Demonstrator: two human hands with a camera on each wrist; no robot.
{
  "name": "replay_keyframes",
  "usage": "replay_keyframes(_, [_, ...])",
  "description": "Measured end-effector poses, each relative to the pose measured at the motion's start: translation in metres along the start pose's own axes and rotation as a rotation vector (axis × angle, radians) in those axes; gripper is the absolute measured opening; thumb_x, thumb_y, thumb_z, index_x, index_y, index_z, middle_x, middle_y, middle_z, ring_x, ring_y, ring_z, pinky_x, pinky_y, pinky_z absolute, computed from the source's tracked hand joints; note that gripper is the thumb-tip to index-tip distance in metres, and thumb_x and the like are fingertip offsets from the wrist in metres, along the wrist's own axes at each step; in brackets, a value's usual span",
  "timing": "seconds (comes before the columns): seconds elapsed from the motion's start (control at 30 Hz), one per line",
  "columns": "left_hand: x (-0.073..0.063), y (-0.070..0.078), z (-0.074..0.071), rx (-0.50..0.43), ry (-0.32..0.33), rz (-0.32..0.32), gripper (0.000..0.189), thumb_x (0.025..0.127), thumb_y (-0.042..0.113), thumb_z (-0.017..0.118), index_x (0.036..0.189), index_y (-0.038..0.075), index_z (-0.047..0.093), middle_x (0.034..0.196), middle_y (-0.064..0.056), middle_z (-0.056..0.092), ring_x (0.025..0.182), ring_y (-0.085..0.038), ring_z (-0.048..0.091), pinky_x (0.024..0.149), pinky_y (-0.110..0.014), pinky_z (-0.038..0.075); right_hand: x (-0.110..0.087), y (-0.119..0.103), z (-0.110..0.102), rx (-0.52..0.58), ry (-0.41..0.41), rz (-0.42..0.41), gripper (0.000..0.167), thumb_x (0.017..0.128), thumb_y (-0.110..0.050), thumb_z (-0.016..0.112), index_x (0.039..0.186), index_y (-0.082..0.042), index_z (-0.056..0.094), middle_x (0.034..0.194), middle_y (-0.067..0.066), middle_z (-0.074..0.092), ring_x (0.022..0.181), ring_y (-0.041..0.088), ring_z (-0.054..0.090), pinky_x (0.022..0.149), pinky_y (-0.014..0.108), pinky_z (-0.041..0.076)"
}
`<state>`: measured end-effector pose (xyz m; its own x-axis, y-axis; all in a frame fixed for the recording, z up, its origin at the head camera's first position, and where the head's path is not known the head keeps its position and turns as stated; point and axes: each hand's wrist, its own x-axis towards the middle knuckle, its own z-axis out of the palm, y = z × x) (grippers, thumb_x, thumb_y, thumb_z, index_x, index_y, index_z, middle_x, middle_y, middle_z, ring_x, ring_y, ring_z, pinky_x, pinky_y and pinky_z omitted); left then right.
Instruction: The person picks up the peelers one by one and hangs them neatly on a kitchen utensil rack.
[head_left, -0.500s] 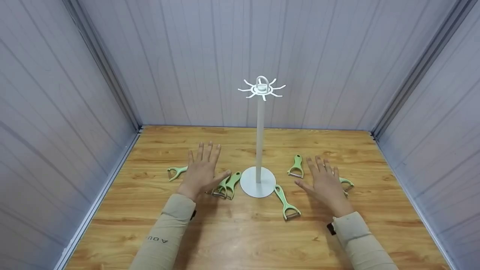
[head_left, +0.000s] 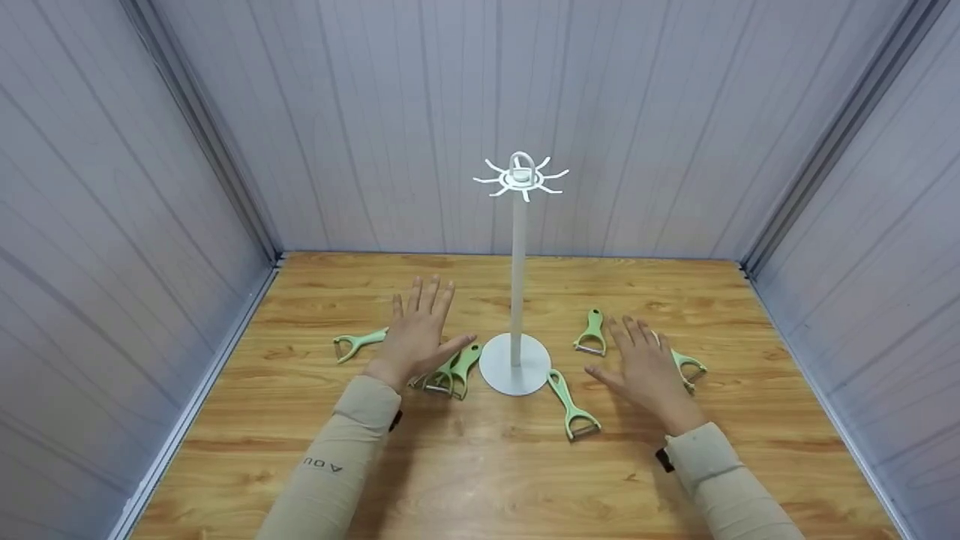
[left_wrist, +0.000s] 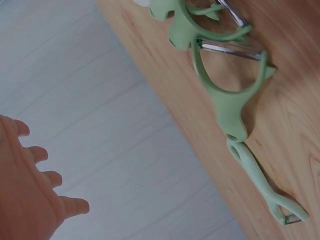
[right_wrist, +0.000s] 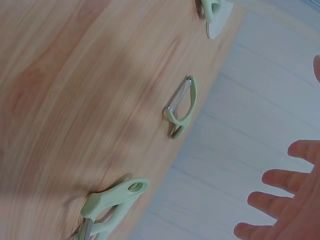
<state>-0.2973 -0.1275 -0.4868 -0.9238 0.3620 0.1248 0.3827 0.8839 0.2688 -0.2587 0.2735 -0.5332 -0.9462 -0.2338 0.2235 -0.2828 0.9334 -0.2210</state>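
My left hand (head_left: 416,337), fingers straight and spread, hovers over the table's left part and holds nothing. Beside it lie a light green peeler (head_left: 366,340) on the left and overlapping green peelers (head_left: 466,361) under the thumb side, partly covered. In the left wrist view, a peeler (left_wrist: 229,107) lies end to end with a paler one (left_wrist: 257,175). My right hand (head_left: 649,375), also flat and spread, hovers at the right, partly covering green peelers (head_left: 680,359). One peeler (head_left: 594,322) lies just left of its fingertips; another (head_left: 564,394) lies nearer the stand.
A white stand (head_left: 518,277) rises upright between the hands, with a ring of bare hooks (head_left: 523,180) on top and a round base (head_left: 495,367). Pale panel walls (head_left: 390,135) enclose the wooden table (head_left: 480,480) at the back and both sides.
My left hand has shifted slightly right and away from me, uncovering more of the left peeler's handle. My right hand has moved slightly left, showing more of the peelers beside it.
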Motion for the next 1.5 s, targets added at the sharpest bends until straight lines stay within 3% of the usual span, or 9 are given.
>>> replay_keyframes(0.23, [0.008, 0.005, 0.002, -0.053, -0.005, 0.034, 0.096, 0.106, 0.067, 0.055, 0.175, 0.011, 0.019, 0.182, -0.020, 0.014, 0.169, -0.047, 0.006, 0.129, -0.077, 0.011, 0.000, -0.004, 0.004, 0.017, 0.019, -0.037, 0.093, 0.097, -0.059, 0.076, 0.163, -0.001, 0.045, 0.162, 0.032, 0.048, 0.153, 0.054, 0.043, 0.123, 0.073, 0.034])
replay_keyframes(0.5, [0.016, 0.011, 0.003, -0.038, -0.047, 0.075, 0.099, 0.106, 0.073, 0.049, 0.175, 0.012, 0.015, 0.183, -0.019, 0.011, 0.169, -0.044, 0.003, 0.132, -0.073, 0.013, -0.004, -0.007, 0.010, -0.002, 0.051, -0.097, 0.095, 0.096, -0.060, 0.075, 0.164, -0.003, 0.044, 0.156, 0.030, 0.054, 0.146, 0.052, 0.051, 0.122, 0.068, 0.039])
replay_keyframes(0.63, [0.022, 0.015, 0.004, -0.033, -0.042, 0.086, 0.098, 0.106, 0.072, 0.051, 0.175, 0.011, 0.017, 0.182, -0.019, 0.013, 0.169, -0.044, 0.005, 0.132, -0.071, 0.015, -0.007, -0.007, 0.012, 0.041, 0.058, -0.104, 0.092, 0.096, -0.058, 0.077, 0.162, -0.003, 0.047, 0.154, 0.031, 0.056, 0.144, 0.054, 0.052, 0.121, 0.070, 0.039])
replay_keyframes(0.87, [0.027, 0.020, 0.005, -0.077, -0.055, 0.103, 0.095, 0.106, 0.068, 0.054, 0.175, 0.011, 0.020, 0.182, -0.019, 0.016, 0.170, -0.043, 0.006, 0.134, -0.067, 0.016, -0.011, -0.009, 0.014, 0.126, 0.012, -0.072, 0.094, 0.093, -0.053, 0.084, 0.163, -0.003, 0.046, 0.157, 0.032, 0.053, 0.146, 0.054, 0.050, 0.121, 0.074, 0.036])
replay_keyframes(1.07, [0.032, 0.025, 0.007, -0.098, -0.045, 0.133, 0.094, 0.106, 0.068, 0.054, 0.173, 0.009, 0.024, 0.179, -0.021, 0.024, 0.168, -0.046, 0.015, 0.133, -0.066, 0.022, -0.012, -0.010, 0.018, 0.142, -0.025, -0.060, 0.094, 0.092, -0.051, 0.086, 0.163, -0.003, 0.047, 0.156, 0.033, 0.053, 0.142, 0.056, 0.052, 0.116, 0.074, 0.042])
replay_keyframes(1.23, [0.036, 0.030, 0.007, -0.172, -0.031, 0.137, 0.093, 0.107, 0.064, 0.058, 0.172, 0.006, 0.027, 0.177, -0.022, 0.028, 0.167, -0.046, 0.019, 0.134, -0.061, 0.021, -0.013, -0.013, 0.020, 0.145, -0.030, -0.072, 0.090, 0.091, -0.051, 0.086, 0.159, -0.002, 0.051, 0.151, 0.035, 0.056, 0.137, 0.058, 0.056, 0.111, 0.074, 0.046])
replay_keyframes(1.5, [0.040, 0.039, 0.006, -0.312, -0.029, 0.141, 0.088, 0.108, 0.058, 0.060, 0.172, 0.008, 0.027, 0.177, -0.019, 0.030, 0.165, -0.041, 0.028, 0.132, -0.060, 0.029, -0.016, -0.018, 0.024, 0.124, -0.022, -0.096, 0.086, 0.089, -0.053, 0.087, 0.157, -0.013, 0.054, 0.135, 0.024, 0.068, 0.121, 0.051, 0.065, 0.096, 0.069, 0.055])
